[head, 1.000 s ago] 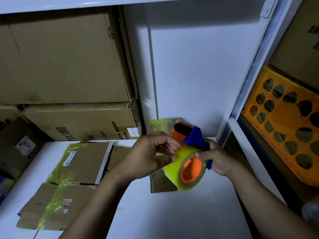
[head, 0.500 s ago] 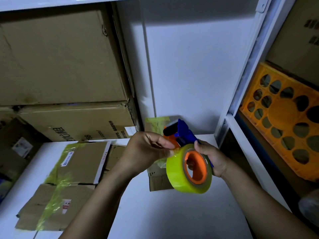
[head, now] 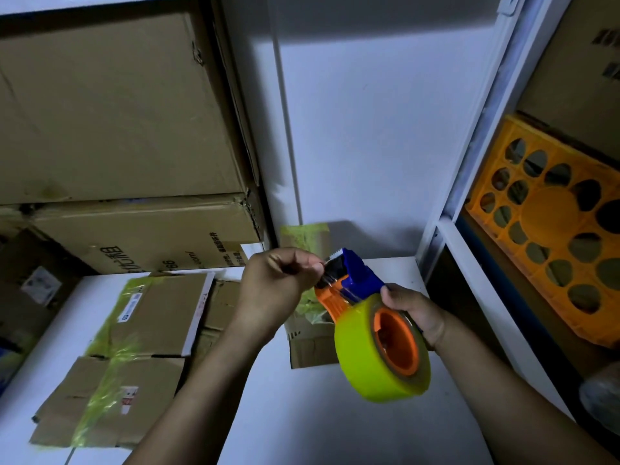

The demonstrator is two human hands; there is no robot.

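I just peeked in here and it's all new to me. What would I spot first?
The bright yellow tape jumps out, held mid-picture on a blue and orange dispenser that the right hand grips while the left hand pinches the tape's end at its front. Next comes the orange crate with round holes on the right, then the big brown boxes stacked at upper left.

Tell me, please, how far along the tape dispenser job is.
Done: the yellow roll sits on the dispenser, which the right hand grips. In hand: the left hand pinches the tape end at the black roller. Left: pulling a strip out; none is drawn yet.
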